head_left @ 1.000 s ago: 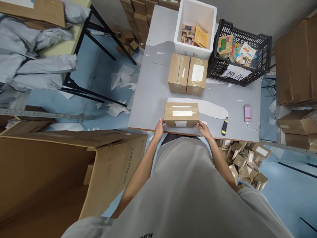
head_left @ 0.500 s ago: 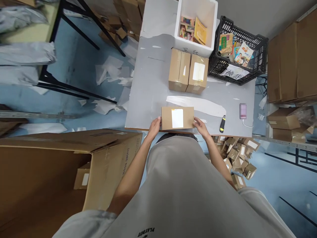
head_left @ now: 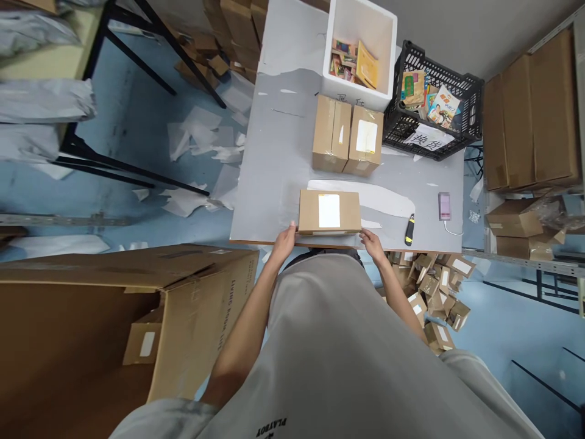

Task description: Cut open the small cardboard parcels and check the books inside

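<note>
A brown cardboard box [head_left: 308, 210] with a white label lies at the front edge of the grey table [head_left: 269, 152]. My left hand [head_left: 284, 242] grips its lower left corner, thumb up beside it and fingers partly hidden below. At the lower right corner, my right hand [head_left: 372, 243] holds the same box with its fingertips. Behind it two taped boxes [head_left: 329, 131] stand side by side. A yellow and black cutter [head_left: 409, 230] lies to the right, near a strip of white paper [head_left: 388, 199].
At the back stand a white foam box [head_left: 356, 94] and a black crate [head_left: 436, 137], both with booklets inside. A phone [head_left: 444, 206] with a cable lies on the right. A large open carton [head_left: 201, 317] is at lower left; small boxes [head_left: 429, 285] are heaped below the table's right side.
The held box's front side now shows more, and my hands sit lower at its near corners. The view has shifted slightly.
</note>
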A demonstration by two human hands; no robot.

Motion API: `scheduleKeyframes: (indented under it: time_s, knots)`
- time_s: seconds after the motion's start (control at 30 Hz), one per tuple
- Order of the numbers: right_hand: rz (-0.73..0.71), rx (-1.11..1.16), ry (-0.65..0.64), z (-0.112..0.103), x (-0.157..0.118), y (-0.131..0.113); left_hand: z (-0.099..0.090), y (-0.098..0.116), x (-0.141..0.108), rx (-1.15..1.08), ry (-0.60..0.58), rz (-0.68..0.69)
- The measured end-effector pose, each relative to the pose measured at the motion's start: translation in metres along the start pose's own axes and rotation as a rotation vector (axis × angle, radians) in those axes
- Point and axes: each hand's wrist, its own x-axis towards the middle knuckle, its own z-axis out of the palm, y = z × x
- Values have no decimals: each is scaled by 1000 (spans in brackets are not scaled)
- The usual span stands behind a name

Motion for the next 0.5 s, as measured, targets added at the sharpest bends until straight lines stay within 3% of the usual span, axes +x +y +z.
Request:
scheduleKeyframes:
  time_s: [0.27, 0.37, 0.5]
  knots:
    - [-267, 37, -23, -16, 5, -52, -33, 56, 13, 2, 92, 174]
    - [-276, 44, -31, -6, 5, -56, -40, 56, 11, 15, 99, 191]
    - [-271, -10, -43, 23, 6, -46, -42, 38, 11, -11, 79, 104]
